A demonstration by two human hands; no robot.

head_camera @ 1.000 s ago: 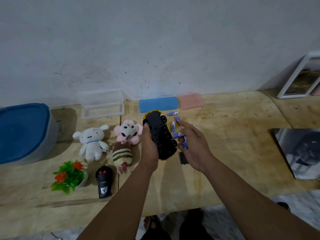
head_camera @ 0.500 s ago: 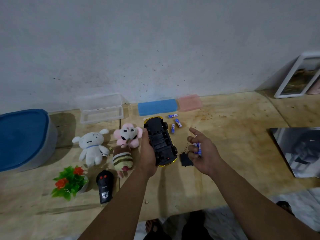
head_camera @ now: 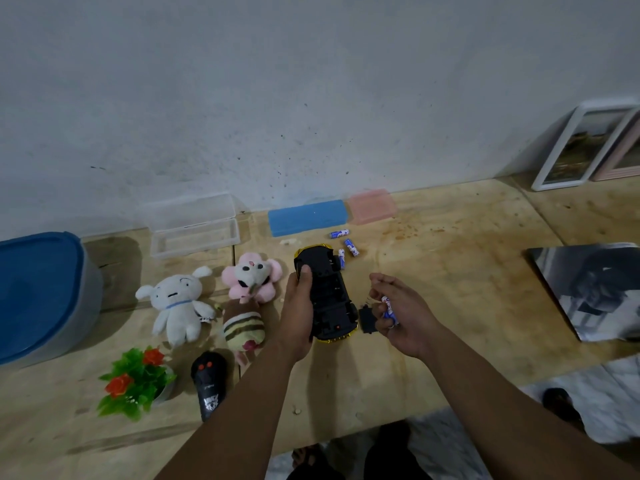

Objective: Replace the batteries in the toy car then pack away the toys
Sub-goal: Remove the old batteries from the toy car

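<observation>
— Toy car, black underside with yellow trim [head_camera: 327, 296]: where is it?
— Upside down over the wooden table [head_camera: 450, 271], gripped along its side by the left hand [head_camera: 298, 313], thumb on the chassis.
— And the right hand [head_camera: 401, 313]?
— Just right of the car, fingers curled round blue-and-white batteries [head_camera: 388, 306]. A small black battery cover [head_camera: 367, 318] lies between it and the car.
— Any more batteries?
— Three loose blue-and-white batteries [head_camera: 348, 245] lie on the table beyond the car's far end, near a blue foam pad [head_camera: 306, 216] and a pink lidded box [head_camera: 372, 206].
— The other toys?
— To the left: a white plush dog [head_camera: 176, 306], a pink flower plush [head_camera: 251, 277], a striped brown-and-cream plush [head_camera: 242, 329], a black remote control [head_camera: 207, 384], a small plastic potted plant [head_camera: 136, 381].
— Containers?
— A clear plastic box [head_camera: 194, 225] against the wall, and a grey bin with a blue lid [head_camera: 38, 289] at far left.
</observation>
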